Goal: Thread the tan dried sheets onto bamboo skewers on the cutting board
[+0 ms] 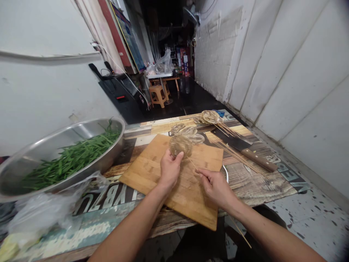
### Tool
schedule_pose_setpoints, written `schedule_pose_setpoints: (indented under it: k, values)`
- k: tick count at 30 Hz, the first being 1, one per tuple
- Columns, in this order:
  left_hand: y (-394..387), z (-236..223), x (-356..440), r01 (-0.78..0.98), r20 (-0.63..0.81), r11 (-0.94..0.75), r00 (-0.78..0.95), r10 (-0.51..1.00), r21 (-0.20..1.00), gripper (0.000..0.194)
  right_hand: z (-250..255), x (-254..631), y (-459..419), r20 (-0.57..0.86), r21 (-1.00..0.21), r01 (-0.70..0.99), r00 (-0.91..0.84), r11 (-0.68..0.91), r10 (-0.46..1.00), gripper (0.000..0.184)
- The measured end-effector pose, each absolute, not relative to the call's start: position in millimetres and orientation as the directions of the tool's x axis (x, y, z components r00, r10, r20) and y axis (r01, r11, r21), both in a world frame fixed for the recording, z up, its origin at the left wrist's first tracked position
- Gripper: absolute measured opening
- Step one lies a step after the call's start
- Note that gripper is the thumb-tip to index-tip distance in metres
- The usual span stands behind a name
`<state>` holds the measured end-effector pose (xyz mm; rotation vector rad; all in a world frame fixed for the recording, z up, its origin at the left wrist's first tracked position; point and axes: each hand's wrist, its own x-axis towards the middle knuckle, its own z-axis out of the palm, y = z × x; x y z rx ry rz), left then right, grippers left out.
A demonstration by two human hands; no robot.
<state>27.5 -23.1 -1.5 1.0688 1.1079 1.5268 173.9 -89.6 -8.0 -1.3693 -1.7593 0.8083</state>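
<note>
left hand (169, 169): it is closed on a flat brown slice (180, 145), with the thumb at the near edge.
right hand (215, 185): its fingers are pinching a thin stick (192, 164), of which the lower end goes past the table (240, 185) edge.
slice: it is above the far part of the cutting board (188, 193); the stick meets its near edge, how deep i cannot tell.
loose slices (188, 131): they lie at the board's far edge.
knife (257, 159): it lies on the right, near more sticks (237, 155).
steel bowl (116, 151): it stands on the left, with green leaves (76, 156) inside.
</note>
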Motion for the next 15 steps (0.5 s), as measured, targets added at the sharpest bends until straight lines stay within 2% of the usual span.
schedule_pose_setpoints:
  k: [8,11,15]
  values:
    - [-23.9,1.5,28.3,-0.183,0.13,-0.169,-0.206,0.97,0.969,0.032,-4.4,166.6,-85.1,0.197,-0.887,0.402,-0.117,0.228,0.973,0.032]
    - [-22.2,3.2,26.3,-0.24,0.076,-0.127,-0.209,0.975,0.963,0.033,-11.6,169.6,-84.7,0.214,-0.904,0.354,-0.108,0.239,0.971,0.032]
    - [-20.8,4.5,24.4,-0.341,-0.016,-0.029,-0.129,0.992,0.94,0.043,-20.6,174.9,-86.3,0.233,-0.903,0.347,-0.102,0.254,0.967,0.03]
